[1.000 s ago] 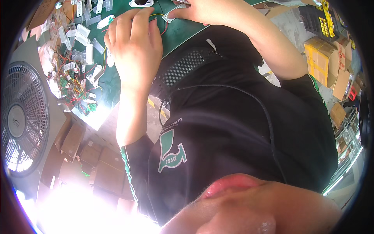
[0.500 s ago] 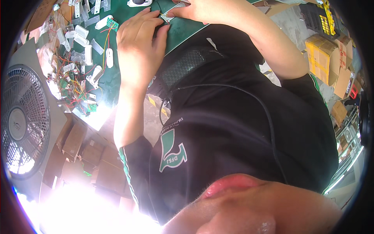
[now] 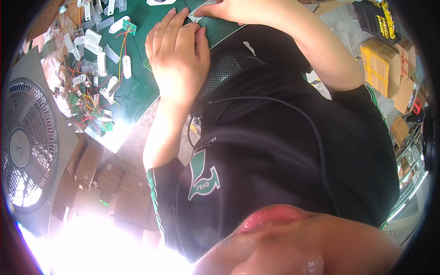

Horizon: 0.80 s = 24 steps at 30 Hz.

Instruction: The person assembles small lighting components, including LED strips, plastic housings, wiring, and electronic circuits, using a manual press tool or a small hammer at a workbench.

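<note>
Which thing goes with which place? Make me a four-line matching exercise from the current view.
Things
1. Left hand
2. Fan
3. Right hand
4. Yellow-taped cardboard box

Places
A. Partly cut off by the picture's top edge
B. Toward the picture's right side
C. At the picture's left rim
D. Back upward, partly over the green tabletop

Pairs: 1-D; 2-C; 3-A; 4-B
</note>
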Each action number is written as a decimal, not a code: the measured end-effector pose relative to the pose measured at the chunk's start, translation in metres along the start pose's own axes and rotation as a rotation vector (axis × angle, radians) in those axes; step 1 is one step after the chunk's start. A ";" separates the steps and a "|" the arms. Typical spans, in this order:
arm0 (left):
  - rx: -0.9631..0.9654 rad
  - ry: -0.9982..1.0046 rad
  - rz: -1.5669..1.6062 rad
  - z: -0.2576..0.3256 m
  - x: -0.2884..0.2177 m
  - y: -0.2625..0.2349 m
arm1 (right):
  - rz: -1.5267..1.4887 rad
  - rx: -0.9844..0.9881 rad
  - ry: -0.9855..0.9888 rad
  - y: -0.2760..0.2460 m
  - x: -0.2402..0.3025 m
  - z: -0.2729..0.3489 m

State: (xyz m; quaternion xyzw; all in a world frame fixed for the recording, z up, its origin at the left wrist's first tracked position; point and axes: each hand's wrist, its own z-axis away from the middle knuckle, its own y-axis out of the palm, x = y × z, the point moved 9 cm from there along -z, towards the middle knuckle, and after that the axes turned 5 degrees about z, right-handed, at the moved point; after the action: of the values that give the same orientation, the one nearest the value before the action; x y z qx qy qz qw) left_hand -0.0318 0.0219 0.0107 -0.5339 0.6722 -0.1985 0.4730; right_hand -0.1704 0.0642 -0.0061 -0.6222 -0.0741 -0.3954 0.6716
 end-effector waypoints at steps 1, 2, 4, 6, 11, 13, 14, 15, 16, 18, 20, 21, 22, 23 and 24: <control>-0.017 -0.020 -0.007 0.000 -0.001 -0.001 | 0.012 -0.014 -0.013 0.000 0.000 0.000; -0.015 -0.019 -0.006 0.001 -0.003 0.001 | 0.010 -0.015 -0.011 0.000 0.000 0.000; -0.077 -0.071 -0.026 0.005 0.000 0.000 | -0.009 -0.018 -0.010 0.000 0.000 0.000; -0.075 -0.064 -0.073 0.007 0.003 0.002 | -0.010 -0.017 -0.021 0.001 -0.001 -0.001; -0.121 -0.066 -0.150 0.006 0.003 0.001 | 0.004 -0.027 -0.036 0.000 0.002 -0.001; -0.103 -0.051 -0.113 0.007 0.003 0.003 | 0.013 -0.032 -0.044 0.001 0.001 0.000; -0.103 -0.048 -0.113 0.006 0.002 0.004 | 0.012 -0.034 -0.043 0.001 0.000 -0.001; -0.106 -0.050 -0.109 0.005 0.002 0.004 | 0.018 -0.040 -0.053 0.001 0.000 -0.002; -0.109 -0.052 -0.104 0.005 0.001 0.005 | 0.024 -0.045 -0.062 0.001 0.000 -0.002; -0.114 -0.044 -0.130 0.003 -0.003 0.004 | 0.022 -0.042 -0.063 0.002 0.000 -0.002; -0.121 -0.038 -0.158 0.003 -0.006 0.000 | 0.020 -0.038 -0.067 0.002 0.001 -0.002; -0.123 -0.030 -0.153 0.003 -0.007 -0.002 | 0.012 -0.046 -0.076 0.003 0.002 -0.002; -0.127 -0.021 -0.145 0.004 -0.008 -0.002 | 0.006 -0.054 -0.081 0.003 0.001 -0.002; -0.126 -0.020 -0.143 0.005 -0.006 -0.004 | 0.006 -0.055 -0.080 0.002 0.001 -0.001; -0.064 0.012 -0.139 0.006 -0.006 0.000 | 0.005 -0.049 -0.075 0.002 0.001 -0.001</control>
State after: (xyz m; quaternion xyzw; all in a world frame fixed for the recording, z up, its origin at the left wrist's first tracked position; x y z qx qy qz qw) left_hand -0.0267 0.0286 0.0105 -0.5929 0.6423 -0.2127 0.4367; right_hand -0.1688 0.0627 -0.0072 -0.6530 -0.0877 -0.3718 0.6540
